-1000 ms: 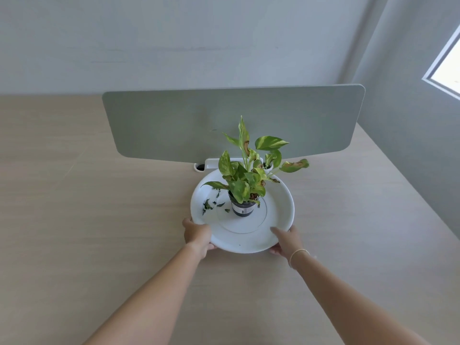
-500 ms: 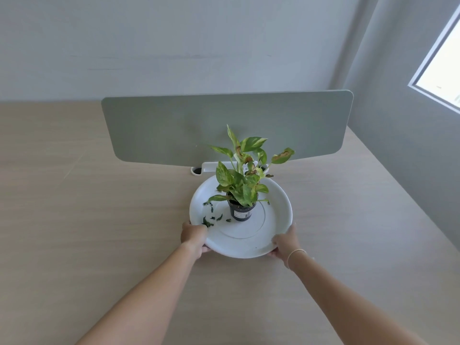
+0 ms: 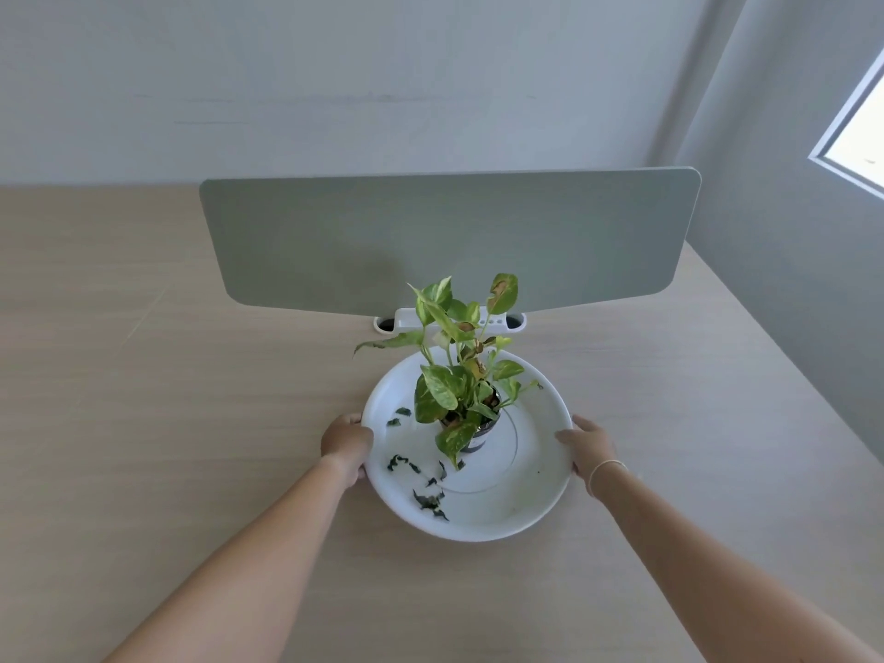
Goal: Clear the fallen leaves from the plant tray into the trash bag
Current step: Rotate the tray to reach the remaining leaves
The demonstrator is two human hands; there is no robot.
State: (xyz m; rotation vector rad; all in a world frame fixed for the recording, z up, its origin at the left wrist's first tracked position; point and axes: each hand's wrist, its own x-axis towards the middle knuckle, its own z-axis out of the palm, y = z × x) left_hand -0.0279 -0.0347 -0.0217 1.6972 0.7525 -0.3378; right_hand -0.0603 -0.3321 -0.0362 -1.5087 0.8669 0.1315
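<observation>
A round white plant tray (image 3: 535, 480) rests on the wooden table, with a small potted plant (image 3: 461, 390) standing near its middle. Several dark fallen leaf bits (image 3: 428, 500) lie scattered over the tray's left and front-left part. My left hand (image 3: 345, 443) grips the tray's left rim, fingers curled over the edge. My right hand (image 3: 587, 445) holds the right rim, a thin bracelet on its wrist. No trash bag is in view.
A grey-green divider panel (image 3: 449, 241) stands upright behind the tray, set in a white bracket (image 3: 406, 323). The light wooden table (image 3: 167, 423) spreads wide to the left and front. A grey wall and a window (image 3: 861, 122) are at the right.
Both hands have slid along the rim to the tray's sides and turned it, so the leaf bits now lie toward the front-left. The tray sits closer to me.
</observation>
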